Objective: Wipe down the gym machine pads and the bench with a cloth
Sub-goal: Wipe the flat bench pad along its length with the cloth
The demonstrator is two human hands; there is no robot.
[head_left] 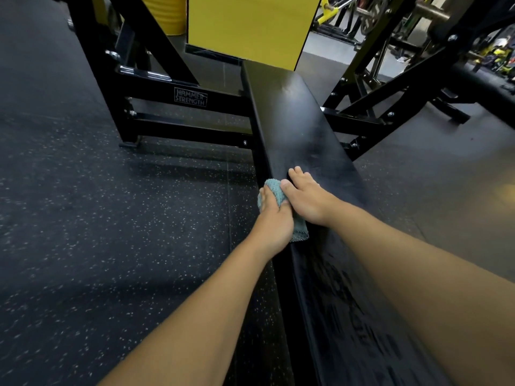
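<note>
the left hand [274, 218] grips the teal cloth [299, 231] on the bench [303, 126] pad's left edge while the right hand [308, 199] lies flat, fingers straight, so press evenly and stroke toward twelve o'clock, overlapping passes.

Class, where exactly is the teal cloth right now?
In the head view, the teal cloth lies on the black bench's left edge, gripped by the left hand beside the right hand.

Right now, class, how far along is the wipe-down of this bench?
Done: cannot be told; only faint streaks show on the near pad. In hand: the left hand grips the teal cloth at the bench pad's left edge, while the right hand rests beside it. Left: the far half looks hazy.
</note>
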